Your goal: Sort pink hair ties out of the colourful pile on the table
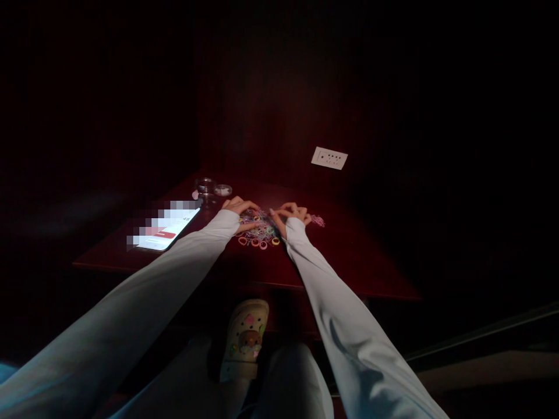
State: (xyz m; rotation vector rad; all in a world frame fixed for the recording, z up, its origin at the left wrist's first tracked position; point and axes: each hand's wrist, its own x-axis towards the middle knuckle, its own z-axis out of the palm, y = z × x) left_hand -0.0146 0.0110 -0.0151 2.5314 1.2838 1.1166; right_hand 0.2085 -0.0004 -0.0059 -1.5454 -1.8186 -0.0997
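A pile of small hair ties [261, 231] in several colours lies on the dark red tabletop, with thin loops heaped in its middle and thicker rings along its near edge. My left hand [238, 208] rests at the pile's left side, thumb and fingers apart around it; I see nothing held there. At the right edge, my right hand [293, 214] has its fingers bent and the thumb drawn close to the index finger. Whatever is between those fingertips is too small to make out. Just right of that hand lies a pink bunch of thin bands [318, 221].
A lit phone [168, 230] lies on the tabletop [349, 256] at the left. Behind it stand a clear jar [205, 187] and a round lid [223, 190]. A white socket plate [329, 158] is on the back wall. Below the near edge shows a clog [247, 334].
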